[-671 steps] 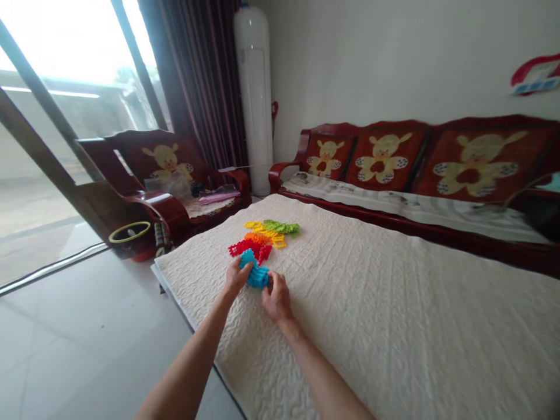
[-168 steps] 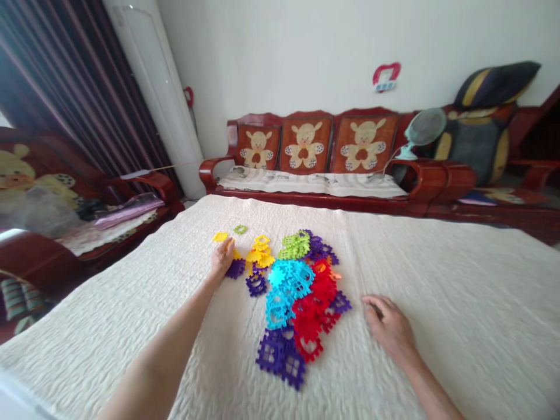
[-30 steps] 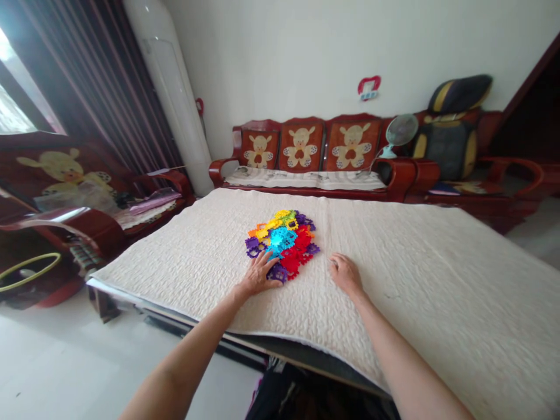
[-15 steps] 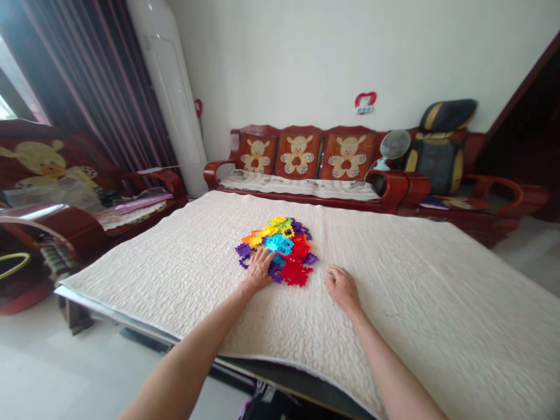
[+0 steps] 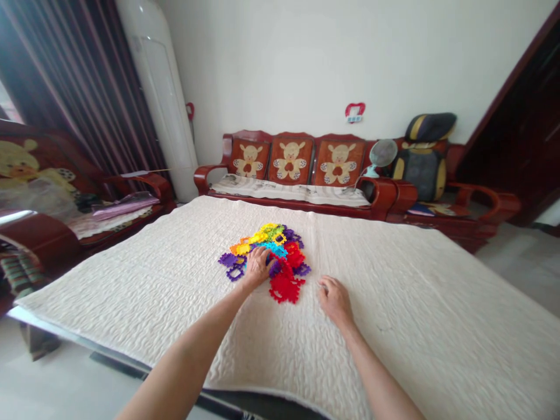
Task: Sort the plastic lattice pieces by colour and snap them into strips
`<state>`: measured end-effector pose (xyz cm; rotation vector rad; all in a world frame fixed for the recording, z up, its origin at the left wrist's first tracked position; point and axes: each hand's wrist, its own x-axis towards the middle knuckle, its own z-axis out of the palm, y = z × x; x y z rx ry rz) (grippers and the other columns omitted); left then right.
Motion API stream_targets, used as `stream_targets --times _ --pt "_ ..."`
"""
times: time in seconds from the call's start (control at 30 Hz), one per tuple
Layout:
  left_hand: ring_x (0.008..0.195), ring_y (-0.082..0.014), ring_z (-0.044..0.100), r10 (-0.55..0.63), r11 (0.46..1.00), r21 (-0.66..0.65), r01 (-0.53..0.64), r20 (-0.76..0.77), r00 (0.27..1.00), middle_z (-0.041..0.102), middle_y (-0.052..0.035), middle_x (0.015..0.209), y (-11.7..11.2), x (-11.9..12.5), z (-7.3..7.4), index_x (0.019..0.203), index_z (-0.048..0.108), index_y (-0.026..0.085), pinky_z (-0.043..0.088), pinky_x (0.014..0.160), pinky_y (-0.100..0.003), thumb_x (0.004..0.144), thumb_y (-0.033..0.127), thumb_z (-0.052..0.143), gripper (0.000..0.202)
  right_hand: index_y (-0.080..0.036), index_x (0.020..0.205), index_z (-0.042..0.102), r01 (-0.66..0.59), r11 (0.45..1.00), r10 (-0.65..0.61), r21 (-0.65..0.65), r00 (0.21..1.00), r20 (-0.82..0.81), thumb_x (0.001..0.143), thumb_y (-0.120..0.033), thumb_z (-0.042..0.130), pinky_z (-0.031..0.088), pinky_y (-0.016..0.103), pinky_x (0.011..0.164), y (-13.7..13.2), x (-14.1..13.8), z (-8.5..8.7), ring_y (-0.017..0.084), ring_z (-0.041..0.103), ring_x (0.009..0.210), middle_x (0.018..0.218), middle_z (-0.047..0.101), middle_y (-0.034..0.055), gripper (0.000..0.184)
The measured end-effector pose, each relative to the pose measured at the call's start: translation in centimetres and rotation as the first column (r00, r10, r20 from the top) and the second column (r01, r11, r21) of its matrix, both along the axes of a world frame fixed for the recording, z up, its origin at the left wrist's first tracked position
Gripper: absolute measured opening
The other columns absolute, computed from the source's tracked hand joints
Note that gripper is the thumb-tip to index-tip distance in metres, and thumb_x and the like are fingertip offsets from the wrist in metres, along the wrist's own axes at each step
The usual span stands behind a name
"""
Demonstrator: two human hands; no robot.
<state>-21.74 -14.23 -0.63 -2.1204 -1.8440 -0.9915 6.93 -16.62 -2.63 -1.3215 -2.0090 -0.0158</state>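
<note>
A heap of colourful foam puzzle pieces with notched edges (image 5: 268, 236) lies on the quilted cream cloth. My left hand (image 5: 258, 265) reaches into its near side, with fingers curled over and the thumb by a purple piece (image 5: 275, 268); the fingertips are partly hidden. Close to that hand, a red piece (image 5: 286, 287) sits at the front of the heap. Purple pieces (image 5: 234, 265) stick out at the left, and yellow ones (image 5: 262, 235) lie at the back. To the right of the heap, my right hand (image 5: 335, 296) rests on the cloth, fingers loosely curled, nothing visible in them.
The cream quilted cloth (image 5: 415, 303) covers a large table, whose near edge sags at the bottom. Behind it stands a wooden sofa (image 5: 203, 175) with bear cushions (image 5: 291, 157). A small fan (image 5: 382, 154) and a massage seat (image 5: 420, 169) are at the right; a wooden armchair (image 5: 44, 233) is left.
My left hand has pushed deeper among the pieces, and the front red piece has shifted toward me. My right hand stays beside the heap. The view has turned slightly right.
</note>
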Motion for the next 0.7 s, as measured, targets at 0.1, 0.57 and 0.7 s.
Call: stream_targets --times 0.1,0.57,0.7 --pt "0.114 -0.0251 0.052 0.064 0.995 -0.08 -0.062 0.018 0.998 0.062 -0.0087 0.119 1.9 0.8 2.1 0.114 0.063 0.021 0.038 0.1 -0.041 0.087 0.046 0.055 0.038 -0.014 0.091 0.068 0.007 1.0 -0.007 -0.011 1.0 -0.018 0.076 -0.013 0.044 0.046 0.037 0.093 -0.1 0.0 0.2 0.024 0.062 0.102 0.104 0.069 0.0141 0.028" --pt "0.14 -0.0367 0.023 -0.314 0.949 -0.071 0.306 -0.197 0.929 0.036 -0.0109 0.15 -5.3 3.6 2.0 0.137 0.047 0.026 0.028 0.107 -0.057 0.079 0.065 0.053 0.069 -0.015 0.089 0.068 -0.005 1.0 0.005 -0.005 0.999 -0.041 0.077 -0.012 0.045 0.045 0.035 0.095 -0.1 0.0 0.1 0.023 0.062 0.102 0.104 0.07 0.0128 0.027" --pt "0.141 -0.0375 0.02 -0.429 0.903 -0.15 0.403 -0.289 0.856 0.033 -0.0097 0.151 -6.8 4.1 1.3 0.139 0.045 0.03 0.024 0.107 -0.06 0.078 0.062 0.056 0.069 -0.015 0.089 0.068 -0.013 1.0 0.014 0.009 0.999 -0.034 0.076 -0.012 0.044 0.046 0.036 0.093 0.0 0.0 0.1 0.023 0.063 0.1 0.103 0.07 0.0136 0.027"
